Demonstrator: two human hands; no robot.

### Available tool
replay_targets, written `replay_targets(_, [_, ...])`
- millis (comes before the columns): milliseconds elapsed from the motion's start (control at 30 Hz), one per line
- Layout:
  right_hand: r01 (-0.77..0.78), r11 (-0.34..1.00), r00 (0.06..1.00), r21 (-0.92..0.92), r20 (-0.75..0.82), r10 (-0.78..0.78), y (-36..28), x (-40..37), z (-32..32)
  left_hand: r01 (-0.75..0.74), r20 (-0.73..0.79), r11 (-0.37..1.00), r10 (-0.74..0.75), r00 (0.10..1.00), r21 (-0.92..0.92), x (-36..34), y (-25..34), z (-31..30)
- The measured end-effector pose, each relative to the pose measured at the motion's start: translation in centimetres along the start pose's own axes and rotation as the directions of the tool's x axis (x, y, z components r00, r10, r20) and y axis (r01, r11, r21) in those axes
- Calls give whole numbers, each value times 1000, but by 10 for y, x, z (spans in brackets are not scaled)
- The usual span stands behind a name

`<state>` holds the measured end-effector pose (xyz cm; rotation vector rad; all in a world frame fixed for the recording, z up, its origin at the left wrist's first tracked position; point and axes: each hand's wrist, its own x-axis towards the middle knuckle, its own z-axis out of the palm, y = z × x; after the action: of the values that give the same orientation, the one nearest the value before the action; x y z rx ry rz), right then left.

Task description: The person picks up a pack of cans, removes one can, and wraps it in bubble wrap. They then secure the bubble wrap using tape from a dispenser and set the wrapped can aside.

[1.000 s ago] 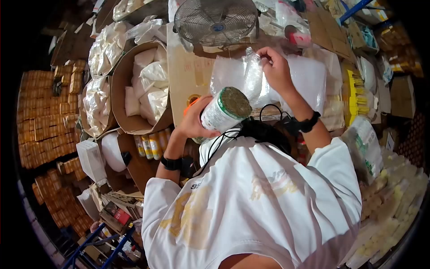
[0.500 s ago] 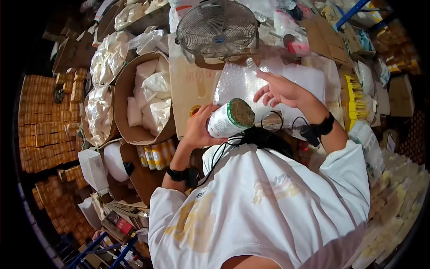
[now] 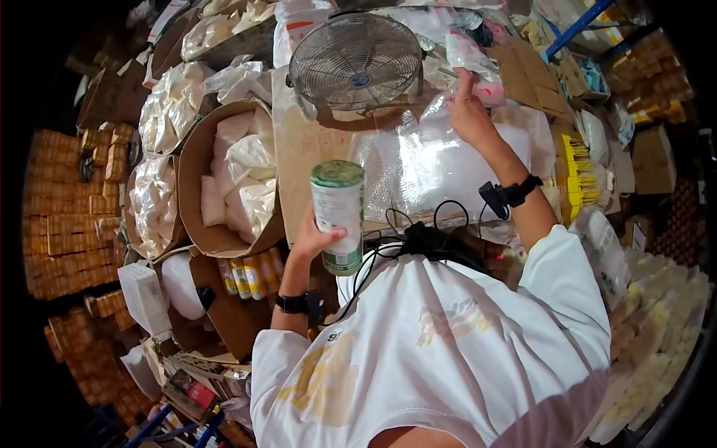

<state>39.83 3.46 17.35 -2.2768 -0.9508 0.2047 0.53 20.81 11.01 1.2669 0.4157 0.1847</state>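
Observation:
A white and green cylindrical can (image 3: 337, 203) stands nearly upright in my left hand (image 3: 316, 237), whose thumb and fingers wrap round its lower half. Its top end looks green and mottled. My right hand (image 3: 469, 116) is up beside the fan, over plastic packets with pink parts (image 3: 489, 93). Its fingers are drawn together at a thin greyish thing, too small to make out. Bubble wrap (image 3: 426, 168) lies on the work surface between my hands.
A round metal fan (image 3: 355, 61) stands at the back of the cardboard-covered surface (image 3: 310, 142). To the left are cardboard boxes (image 3: 196, 213) of white packets. Yellow strips (image 3: 579, 168) sit at the right, and cables hang near my chest.
My left hand has turned the can from tilted sideways to nearly upright, a little to the left. My right hand has moved up and away from beside the can, and its fingers have closed.

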Motion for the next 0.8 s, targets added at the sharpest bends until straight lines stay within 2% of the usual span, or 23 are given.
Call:
replay_targets(67, [66,997,998,27,-23,-66,-2,1,0,12,-46,988,-19,999,-151,-5,-4,-4])
replay_targets(100, [165,986,982,9,92,-165,-4,1,3,12,-52,975,-24,998,-221,-6,2,-1])
replay_targets(167, [355,935,886,11,316,-340,-12,0,20,11,-62,935,-36,997,-354,-8,10,1])
replay_targets(200, [349,933,800,91,489,-347,-22,-3,33,1,-56,927,-23,998,-375,-9,11,1])
replay_targets(267, [236,960,619,148,739,-266,-33,-12,50,-17,-46,910,-2,999,-415,-10,10,-1])
replay_targets(333, [66,996,440,66,894,-88,-35,-18,59,-42,-7,907,43,999,-419,-10,22,4])
replay_targets(400, [280,893,386,-351,893,230,19,-9,93,-46,-18,867,43,999,-496,-13,16,1])
replay_targets(433, [423,771,464,-477,844,268,51,-5,103,-50,-24,844,43,999,-534,-15,12,-2])
replay_targets(500, [375,605,714,-703,635,296,153,6,129,-58,-62,817,28,998,-574,-20,-3,-12])
replay_targets(533, [109,687,850,-719,426,311,158,1,119,-59,-92,804,6,996,-592,-25,-4,-12])
replay_targets(567, [-64,695,915,-716,236,328,147,-1,107,-58,-121,791,-20,992,-609,-30,-6,-13])
replay_targets(600, [-26,635,969,-772,138,207,152,0,103,-64,-95,754,2,995,-654,-31,-14,-19])
replay_targets(700, [180,744,975,-643,214,-50,159,11,102,-73,-229,794,-85,970,-603,-34,-29,-24])
replay_targets(733, [147,886,975,-440,217,-54,156,7,118,-67,-225,774,-99,969,-629,-33,-35,-29])
replay_targets(767, [105,972,974,-209,220,-57,152,4,133,-71,-228,768,-99,969,-636,-32,-41,-32])
replay_targets(800, [230,952,953,-201,244,-178,104,-7,139,-71,-227,763,-100,969,-643,-31,-42,-33])
